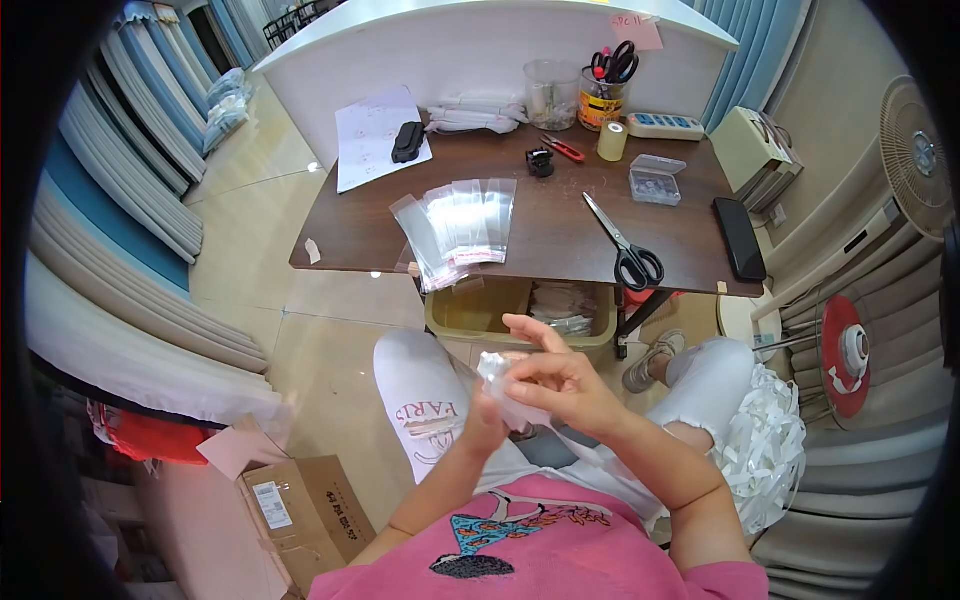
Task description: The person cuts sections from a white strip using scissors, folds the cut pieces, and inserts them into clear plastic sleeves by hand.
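Note:
A small white bundle, soft and crumpled, is held above the lap between both hands. My left hand is closed around its lower left side. My right hand pinches it from the right with thumb and forefinger, the other fingers partly raised. A pale strip hangs below the hands toward the lap. Beyond them, clear plastic bags lie fanned out at the table's front edge. Black-handled scissors rest open to the right of the bags.
On the brown table are a phone, a clear box, tape, red snips and a power strip. A bin stands underneath. White strips are heaped at the right; a carton is at lower left.

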`<state>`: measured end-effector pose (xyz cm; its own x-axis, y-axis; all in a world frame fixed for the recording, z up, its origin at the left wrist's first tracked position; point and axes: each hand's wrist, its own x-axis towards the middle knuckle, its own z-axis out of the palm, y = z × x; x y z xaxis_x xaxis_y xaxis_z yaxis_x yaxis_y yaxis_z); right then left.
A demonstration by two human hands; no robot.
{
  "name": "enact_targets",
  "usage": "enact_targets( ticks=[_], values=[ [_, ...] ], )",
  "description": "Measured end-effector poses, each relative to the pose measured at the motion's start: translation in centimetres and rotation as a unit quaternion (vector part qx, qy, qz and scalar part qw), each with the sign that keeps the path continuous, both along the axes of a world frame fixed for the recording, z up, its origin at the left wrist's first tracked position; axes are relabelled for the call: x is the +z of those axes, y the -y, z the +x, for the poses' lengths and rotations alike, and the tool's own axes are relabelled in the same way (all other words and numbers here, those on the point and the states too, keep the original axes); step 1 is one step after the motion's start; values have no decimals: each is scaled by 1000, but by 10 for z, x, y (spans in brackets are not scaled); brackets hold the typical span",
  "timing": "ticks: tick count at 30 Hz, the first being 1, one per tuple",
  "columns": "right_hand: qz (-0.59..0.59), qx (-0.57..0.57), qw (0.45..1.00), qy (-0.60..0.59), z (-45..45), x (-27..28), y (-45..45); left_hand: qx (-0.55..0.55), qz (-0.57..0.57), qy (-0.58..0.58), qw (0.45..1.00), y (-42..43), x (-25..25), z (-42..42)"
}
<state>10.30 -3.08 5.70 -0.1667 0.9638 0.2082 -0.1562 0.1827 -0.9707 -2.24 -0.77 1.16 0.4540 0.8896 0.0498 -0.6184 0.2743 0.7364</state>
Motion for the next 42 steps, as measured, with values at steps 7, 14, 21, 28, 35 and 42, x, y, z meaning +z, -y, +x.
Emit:
enact_targets(
  ticks=[7, 14, 21, 28, 35, 42],
  values=[
    [-259, 118, 951, -123, 21, -28, 38, 114, -28, 13, 993, -27, 16, -4],
    [-299, 194, 928, -111, 50, 2, 53, 111, 4, -105, 988, -37, 9, -18],
    [-79, -26, 995, -60, 18, 8, 14, -95, -68, 47, 992, 20, 5, 20],
    [-36, -125, 991, 26, 36, 15, 2, 79, 125, -168, 975, -14, 12, 8],
    [52, -291, 687, 664, 145, 3, -47, 315, 6, 14, 949, -96, 57, -63],
    [-151, -146, 931, 300, 147, 8, -38, 52, -66, 95, 992, -55, 17, -27]
  ],
)
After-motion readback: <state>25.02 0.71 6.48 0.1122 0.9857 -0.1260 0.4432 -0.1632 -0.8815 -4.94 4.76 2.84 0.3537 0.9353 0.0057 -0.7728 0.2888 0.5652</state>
